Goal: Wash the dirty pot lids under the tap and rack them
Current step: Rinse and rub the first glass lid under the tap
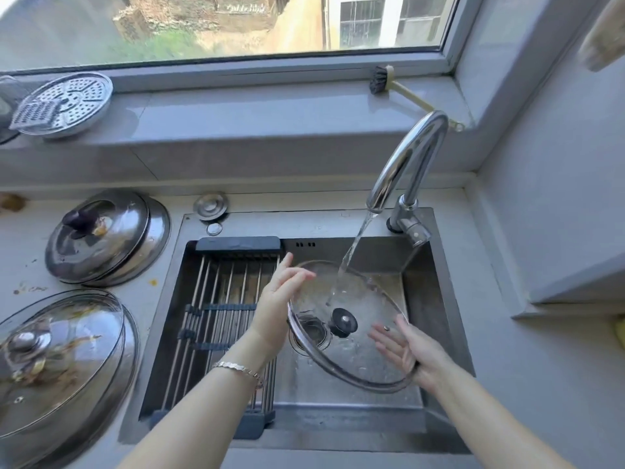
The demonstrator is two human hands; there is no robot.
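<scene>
Head cam: steel lid (101, 238) and greasy domed lid (61, 360) parked on the counter's (23, 265) left edge, rack (220, 299) across the sink's (304, 434) left half. Left hand (277, 309) flat-fingered against the glass lid's (351, 353) left rim, right hand (412, 353) splayed wide under its near-right rim, so cradled between palms, no real clamp. Lid tilted over the drain, tap (409, 157) stream hitting its far side. Best to rotate slowly, palms snug; probably slippery.

Soiled glass lid (67, 360) cropped at left edge, blurred pale object (605, 33), perhaps cloth
</scene>
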